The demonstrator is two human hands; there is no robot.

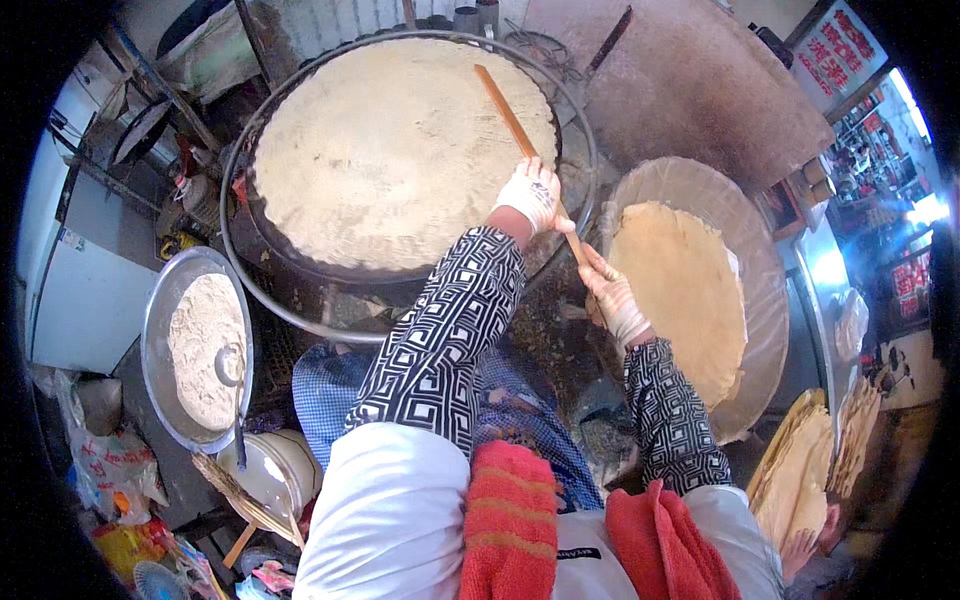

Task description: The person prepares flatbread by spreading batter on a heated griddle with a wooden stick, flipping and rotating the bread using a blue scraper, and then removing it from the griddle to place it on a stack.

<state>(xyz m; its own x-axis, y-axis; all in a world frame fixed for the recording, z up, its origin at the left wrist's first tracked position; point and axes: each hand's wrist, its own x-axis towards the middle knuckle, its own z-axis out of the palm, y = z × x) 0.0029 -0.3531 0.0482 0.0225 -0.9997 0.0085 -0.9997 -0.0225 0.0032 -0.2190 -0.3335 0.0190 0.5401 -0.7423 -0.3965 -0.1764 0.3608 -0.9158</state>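
Note:
My left hand (530, 196), in a fingerless-looking white glove, is closed round the middle of a long flat wooden stick (506, 112). Lower down, the gloved right hand (612, 295) grips the stick's near end. The stick slants up and left, its far end over the right part of a big round griddle. A thin, pale flatbread (370, 160) covers almost all of the griddle's top. Dark griddle metal (345, 285) shows along the near edge. Whether the stick touches the flatbread I cannot tell.
A metal ring (262, 312) surrounds the griddle. To the left, a steel basin (155, 350) holds pale dough or batter and a ladle (229, 365). On the right, finished flatbreads (675, 300) lie on a plastic-covered round tray (768, 330). Another person's hand (800, 550) is beside folded flatbreads (797, 465).

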